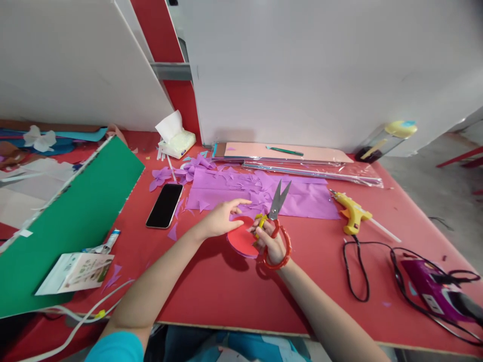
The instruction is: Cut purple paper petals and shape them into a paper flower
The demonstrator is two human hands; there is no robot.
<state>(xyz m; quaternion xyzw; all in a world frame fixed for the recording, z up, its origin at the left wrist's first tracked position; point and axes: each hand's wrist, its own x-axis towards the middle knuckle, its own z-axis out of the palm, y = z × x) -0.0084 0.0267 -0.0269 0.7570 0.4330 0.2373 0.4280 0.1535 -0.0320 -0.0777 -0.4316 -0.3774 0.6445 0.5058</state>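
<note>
My right hand [270, 242] grips the red-handled scissors [278, 202], whose blades stand apart and point away from me over the purple paper [302, 198]. My left hand [222, 217] pinches the upper edge of a round red paper piece [241, 242], fingers closed on it. The red piece lies just left of the scissors' handles, over the red table [226, 286].
A black phone [164, 205] lies left of my hands. Purple scraps [177, 173], a tissue pack [176, 141] and sheets in plastic [302, 161] lie behind. A yellow glue gun [351, 213], black cable [358, 271] and purple device [430, 286] sit right; a green board [64, 221] and leaflet [75, 271] left.
</note>
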